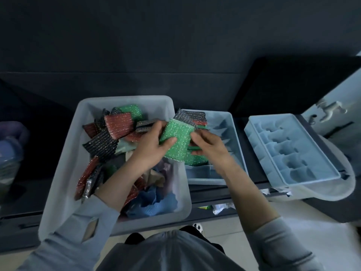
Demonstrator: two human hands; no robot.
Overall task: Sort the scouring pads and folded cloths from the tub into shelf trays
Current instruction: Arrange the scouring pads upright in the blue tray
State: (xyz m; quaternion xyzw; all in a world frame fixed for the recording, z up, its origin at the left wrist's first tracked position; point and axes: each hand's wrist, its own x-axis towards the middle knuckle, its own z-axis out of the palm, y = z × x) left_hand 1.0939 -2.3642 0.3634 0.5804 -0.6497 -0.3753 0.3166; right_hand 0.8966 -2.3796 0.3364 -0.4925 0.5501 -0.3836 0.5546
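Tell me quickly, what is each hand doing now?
Left hand: holds the green scouring pad, thumb on its face.
Right hand: fingers curled at the same pad's right edge; grip cannot be told.

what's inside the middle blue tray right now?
The middle tray holds grey and red pads stacked at its far end and green pads nearer. The held green pad and both hands cover the rest. Right-side compartments look empty.

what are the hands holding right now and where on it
A green scouring pad: left hand grips its left edge, right hand holds its right edge.
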